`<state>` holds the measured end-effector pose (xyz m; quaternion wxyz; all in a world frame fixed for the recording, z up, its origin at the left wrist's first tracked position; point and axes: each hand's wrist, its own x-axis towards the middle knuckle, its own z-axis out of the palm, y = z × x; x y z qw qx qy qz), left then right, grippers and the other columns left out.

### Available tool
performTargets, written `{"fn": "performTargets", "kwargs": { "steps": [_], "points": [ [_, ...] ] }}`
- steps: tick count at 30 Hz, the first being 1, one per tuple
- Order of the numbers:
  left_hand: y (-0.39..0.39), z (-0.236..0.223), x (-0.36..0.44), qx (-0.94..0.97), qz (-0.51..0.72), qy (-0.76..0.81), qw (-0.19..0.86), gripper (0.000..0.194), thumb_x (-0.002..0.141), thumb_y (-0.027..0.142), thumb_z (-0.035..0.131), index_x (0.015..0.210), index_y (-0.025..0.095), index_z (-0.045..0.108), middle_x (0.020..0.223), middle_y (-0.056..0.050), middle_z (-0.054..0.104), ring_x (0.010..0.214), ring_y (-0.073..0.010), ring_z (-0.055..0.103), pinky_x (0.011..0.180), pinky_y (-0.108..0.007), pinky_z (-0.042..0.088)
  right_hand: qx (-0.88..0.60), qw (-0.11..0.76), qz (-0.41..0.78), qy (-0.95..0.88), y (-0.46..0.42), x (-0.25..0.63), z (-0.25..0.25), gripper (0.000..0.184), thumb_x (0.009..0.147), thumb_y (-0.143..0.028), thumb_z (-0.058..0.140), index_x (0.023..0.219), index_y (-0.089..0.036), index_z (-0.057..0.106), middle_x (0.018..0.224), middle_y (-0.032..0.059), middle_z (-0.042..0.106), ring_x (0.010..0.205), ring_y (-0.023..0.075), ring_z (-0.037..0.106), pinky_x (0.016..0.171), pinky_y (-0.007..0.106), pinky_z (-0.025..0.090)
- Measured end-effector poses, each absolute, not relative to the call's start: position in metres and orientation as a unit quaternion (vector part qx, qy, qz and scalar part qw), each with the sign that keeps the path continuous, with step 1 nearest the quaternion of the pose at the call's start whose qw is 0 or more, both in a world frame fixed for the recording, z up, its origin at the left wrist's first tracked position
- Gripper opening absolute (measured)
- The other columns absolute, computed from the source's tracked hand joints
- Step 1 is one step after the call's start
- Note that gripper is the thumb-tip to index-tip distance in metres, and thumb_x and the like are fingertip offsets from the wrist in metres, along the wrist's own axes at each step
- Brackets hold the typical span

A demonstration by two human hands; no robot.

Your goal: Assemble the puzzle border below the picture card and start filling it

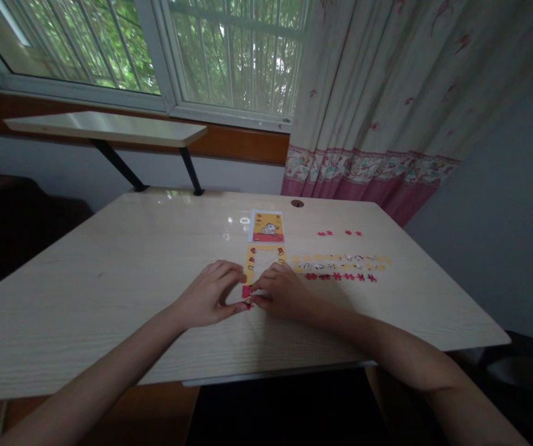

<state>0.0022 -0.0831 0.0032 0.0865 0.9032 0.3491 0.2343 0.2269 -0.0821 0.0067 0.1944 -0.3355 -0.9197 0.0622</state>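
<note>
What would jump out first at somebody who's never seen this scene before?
Most likely the two bare hands at mid-table, the left hand and right hand bringing their fingertips together around red pieces at the near end of a partly built yellow puzzle. Just beyond it lies a bright yellow-and-red picture card. Then, to the right, loose puzzle pieces spread in rows on the pale table.

The wood-grain desktop (108, 266) looks smooth and faintly glossy. The floral curtain (377, 93) is matt cloth; the picture sheet (268, 228) looks like paper.
</note>
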Motion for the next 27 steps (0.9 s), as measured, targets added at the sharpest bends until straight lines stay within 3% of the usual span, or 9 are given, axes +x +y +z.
{"fn": "performTargets", "kwargs": {
  "steps": [19, 27],
  "points": [
    [-0.0846, 0.0045, 0.0023, 0.901, 0.212, 0.372, 0.074, 0.04, 0.081, 0.053, 0.059, 0.104, 0.019, 0.057, 0.108, -0.01, 0.059, 0.099, -0.027, 0.053, 0.085, -0.041, 0.043, -0.33, 0.201, 0.052, -0.921, -0.0817, 0.2285, 0.0032, 0.018, 0.083, -0.034, 0.065, 0.094, -0.021, 0.069, 0.088, 0.0033, 0.071, 0.086, 0.0181, 0.057, 0.084, 0.033, 0.037],
    [-0.0824, 0.0029, -0.0009, 0.91, 0.188, 0.364, 0.058, 0.039, 0.083, 0.051, 0.058, 0.104, 0.018, 0.057, 0.11, -0.01, 0.057, 0.101, -0.0275, 0.052, 0.087, -0.042, 0.042, -0.297, 0.168, 0.034, -0.939, -0.0817, 0.2283, 0.0022, 0.016, 0.087, -0.024, 0.058, 0.097, -0.022, 0.07, 0.091, 0.0033, 0.07, 0.085, 0.0171, 0.055, 0.084, 0.033, 0.037]
  ]
}}
